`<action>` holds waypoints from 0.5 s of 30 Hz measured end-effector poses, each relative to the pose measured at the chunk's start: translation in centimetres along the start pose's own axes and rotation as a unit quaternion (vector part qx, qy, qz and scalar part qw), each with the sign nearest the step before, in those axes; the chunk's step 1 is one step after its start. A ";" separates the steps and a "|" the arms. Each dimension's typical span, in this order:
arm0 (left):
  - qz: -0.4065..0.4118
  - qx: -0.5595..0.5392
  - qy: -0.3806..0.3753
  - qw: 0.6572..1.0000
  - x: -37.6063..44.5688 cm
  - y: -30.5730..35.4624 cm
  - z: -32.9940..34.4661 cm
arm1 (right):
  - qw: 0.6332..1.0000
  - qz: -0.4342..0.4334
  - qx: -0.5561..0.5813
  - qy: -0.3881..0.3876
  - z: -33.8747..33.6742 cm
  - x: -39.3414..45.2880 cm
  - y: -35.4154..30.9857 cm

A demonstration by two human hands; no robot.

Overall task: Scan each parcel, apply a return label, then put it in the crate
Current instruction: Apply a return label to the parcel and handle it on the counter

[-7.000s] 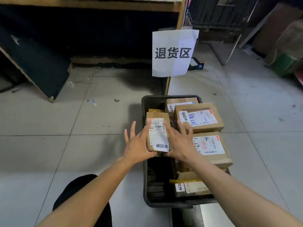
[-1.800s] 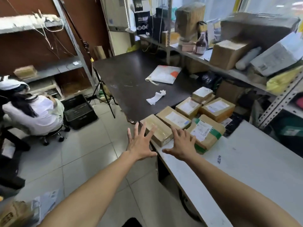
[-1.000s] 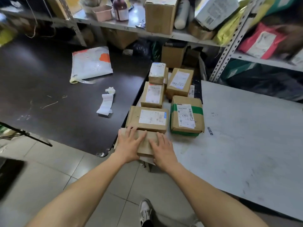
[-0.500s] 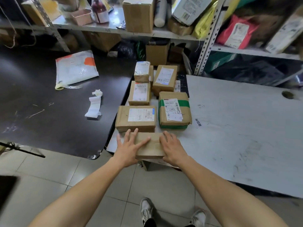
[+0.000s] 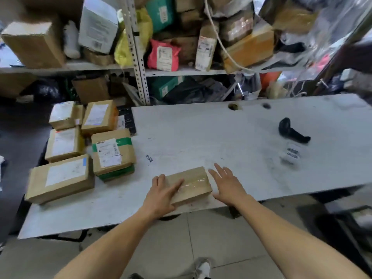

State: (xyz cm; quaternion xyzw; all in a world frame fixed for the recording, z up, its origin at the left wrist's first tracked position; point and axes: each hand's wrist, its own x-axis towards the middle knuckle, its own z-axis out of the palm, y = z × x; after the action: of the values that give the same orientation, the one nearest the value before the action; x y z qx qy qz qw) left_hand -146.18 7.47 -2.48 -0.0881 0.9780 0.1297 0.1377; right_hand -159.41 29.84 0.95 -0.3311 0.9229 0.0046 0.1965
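A taped brown parcel [image 5: 190, 183] lies near the front edge of the white table [image 5: 221, 137], the left hand [image 5: 161, 195] flat on its left end, fingers straight, the right hand [image 5: 228, 187] spread just beside its right end — touching or not, unclear.

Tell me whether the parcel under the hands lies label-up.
Not label-up: the parcel lies flat, its top showing only clear tape.
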 end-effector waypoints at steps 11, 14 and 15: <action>0.082 0.006 0.012 0.997 11.4 17.3 0.4 | 0.990 0.137 0.027 -0.009 -1.3 -4.8 19.4; 0.092 0.009 0.007 0.996 15.0 19.2 -0.3 | 0.989 0.140 0.038 0.006 -1.7 -3.5 22.5; 0.093 0.012 0.003 0.996 16.2 19.7 -0.5 | 0.990 0.137 0.037 0.010 -1.9 -2.9 23.4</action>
State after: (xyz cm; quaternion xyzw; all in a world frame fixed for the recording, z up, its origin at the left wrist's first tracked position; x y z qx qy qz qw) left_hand -165.75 23.82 -2.28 0.0046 0.9839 0.1298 0.1228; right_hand -172.43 49.60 0.90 -0.1945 0.9610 -0.0060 0.1964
